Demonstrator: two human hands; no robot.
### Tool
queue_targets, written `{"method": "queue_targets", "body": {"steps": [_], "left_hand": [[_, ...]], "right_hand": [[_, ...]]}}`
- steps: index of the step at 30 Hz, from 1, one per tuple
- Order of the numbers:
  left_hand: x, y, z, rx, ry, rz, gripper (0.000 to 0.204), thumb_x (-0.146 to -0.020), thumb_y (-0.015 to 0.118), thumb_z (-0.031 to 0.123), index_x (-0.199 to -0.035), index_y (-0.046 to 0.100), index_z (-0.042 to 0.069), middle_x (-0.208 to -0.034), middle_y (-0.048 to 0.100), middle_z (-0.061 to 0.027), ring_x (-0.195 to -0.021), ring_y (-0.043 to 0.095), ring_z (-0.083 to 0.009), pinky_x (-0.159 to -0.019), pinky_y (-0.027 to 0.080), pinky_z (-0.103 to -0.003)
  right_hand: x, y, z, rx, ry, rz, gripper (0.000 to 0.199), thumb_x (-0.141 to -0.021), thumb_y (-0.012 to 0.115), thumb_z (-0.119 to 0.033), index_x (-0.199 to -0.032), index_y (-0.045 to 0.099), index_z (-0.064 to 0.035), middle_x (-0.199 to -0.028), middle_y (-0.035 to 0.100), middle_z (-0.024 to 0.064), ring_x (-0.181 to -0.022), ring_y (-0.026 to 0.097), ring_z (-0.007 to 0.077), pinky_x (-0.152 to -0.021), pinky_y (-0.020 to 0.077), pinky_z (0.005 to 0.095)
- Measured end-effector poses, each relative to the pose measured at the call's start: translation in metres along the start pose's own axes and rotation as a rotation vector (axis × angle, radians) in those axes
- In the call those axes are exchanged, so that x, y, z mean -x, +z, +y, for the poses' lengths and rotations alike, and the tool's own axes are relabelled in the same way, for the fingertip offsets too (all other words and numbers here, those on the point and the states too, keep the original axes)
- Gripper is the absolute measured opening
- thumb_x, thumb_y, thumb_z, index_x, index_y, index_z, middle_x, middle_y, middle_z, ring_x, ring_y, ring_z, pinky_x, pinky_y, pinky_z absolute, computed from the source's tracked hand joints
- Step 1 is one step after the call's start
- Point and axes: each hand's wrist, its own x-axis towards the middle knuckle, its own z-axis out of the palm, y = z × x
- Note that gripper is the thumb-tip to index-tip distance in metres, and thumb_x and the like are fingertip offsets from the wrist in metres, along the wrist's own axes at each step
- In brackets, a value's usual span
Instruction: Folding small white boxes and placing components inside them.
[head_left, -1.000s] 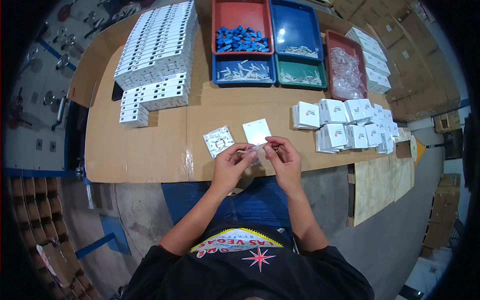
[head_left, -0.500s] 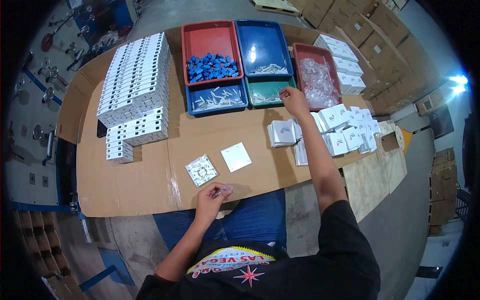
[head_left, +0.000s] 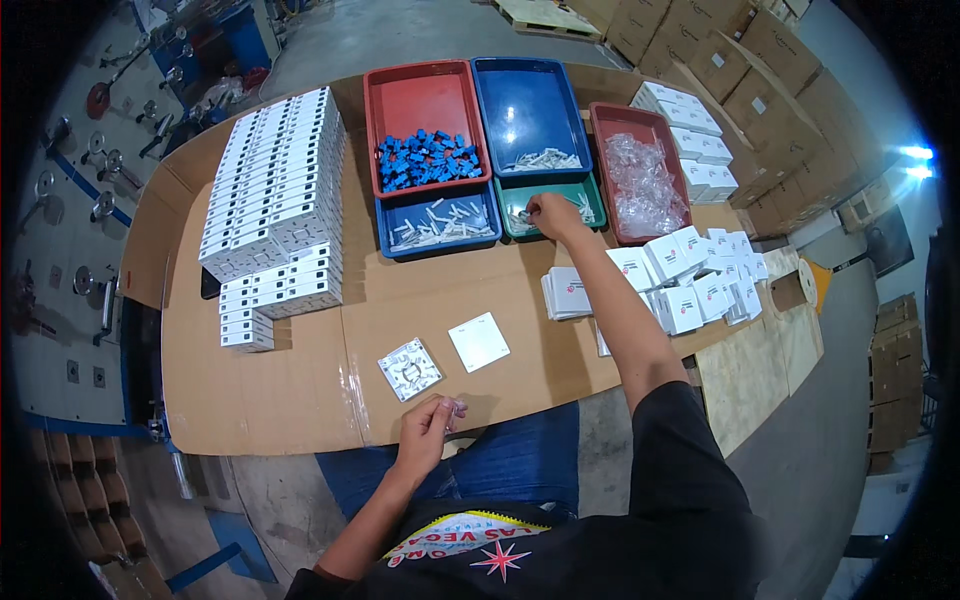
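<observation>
My left hand point(head_left: 425, 430), closed in a pinch, holds a small clear plastic bag point(head_left: 455, 410) at the table's near edge. Just beyond it lies an open white square housing point(head_left: 410, 370) with its inner frame showing. A plain white square cover plate point(head_left: 479, 342) lies flat to the right of that. My right hand point(head_left: 550, 216) reaches into the small green tray point(head_left: 565, 187), fingers bent together among small white pieces. Whatever is between those fingertips is too small or hidden to make out.
Stacked white boxes point(head_left: 275, 190) rise at the left. Behind are a red tray of blue connectors point(head_left: 425, 160), a blue tray of white sticks point(head_left: 440, 225), a larger blue tray point(head_left: 525, 105) and a red tray of clear bags point(head_left: 640, 185). White booklets point(head_left: 680, 300) are piled right.
My right hand has moved leftward within the green tray, its fingers lower among the pieces. My left hand keeps the bag in nearly the same place. The whole view has shifted slightly.
</observation>
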Motion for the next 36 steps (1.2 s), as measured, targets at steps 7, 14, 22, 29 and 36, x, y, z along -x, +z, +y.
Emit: {"method": "queue_targets", "body": {"steps": [7,14,22,29,36], "left_hand": [[-0.002,0.004,0.017,-0.1,0.008,-0.141,0.029,-0.109,0.05,0.021,-0.12,0.068,0.0,-0.096,0.069,-0.0042,-0.079,0.058,-0.0074,-0.071,0.049,-0.024],[0.002,0.001,0.01,-0.008,-0.101,-0.041,0.025,-0.106,0.06,0.02,-0.121,0.067,0.001,-0.099,0.066,0.0011,-0.085,0.057,-0.0051,-0.072,0.047,-0.021],[-0.008,-0.006,0.023,0.004,0.074,0.101,0.02,-0.101,0.067,0.014,-0.115,0.072,0.0,-0.094,0.071,-0.0022,-0.087,0.063,-0.0071,-0.077,0.051,-0.024],[-0.006,-0.012,0.036,-0.112,0.195,0.099,0.021,-0.1,0.067,0.015,-0.114,0.072,0.0,-0.095,0.072,-0.0063,-0.086,0.066,-0.0108,-0.076,0.051,-0.027],[0.008,-0.012,0.051,-0.234,0.342,0.105,0.023,-0.095,0.072,0.016,-0.112,0.072,0.001,-0.094,0.07,-0.0098,-0.085,0.067,-0.0171,-0.077,0.051,-0.03]], "right_hand": [[0.002,0.019,0.014,-0.007,-0.067,0.156,0.015,-0.086,0.073,-0.014,-0.099,0.074,-0.0054,-0.093,0.074,0.017,-0.09,0.071,0.0352,-0.08,0.0554,0.0448],[0.007,0.006,-0.001,-0.095,-0.007,0.103,0.014,-0.088,0.071,-0.016,-0.098,0.072,-0.0061,-0.101,0.072,0.0202,-0.098,0.069,0.04,-0.083,0.055,0.0467],[0.088,-0.053,-0.056,-0.805,-0.005,0.283,0.017,-0.099,0.067,-0.016,-0.108,0.074,-0.0039,-0.087,0.067,0.0003,-0.073,0.056,0.0057,-0.064,0.0456,0.0227],[0.243,-0.037,-0.147,-0.989,-0.081,-0.106,0.023,-0.098,0.069,-0.009,-0.119,0.073,-0.0034,-0.093,0.066,-0.0002,-0.074,0.055,0.0048,-0.065,0.0441,0.0209],[0.289,-0.017,-0.183,-1.015,-0.068,-0.163,0.012,-0.092,0.074,0.0,-0.103,0.072,-0.0005,-0.09,0.069,-0.0004,-0.07,0.053,0.0044,-0.062,0.0422,0.0208]]}}
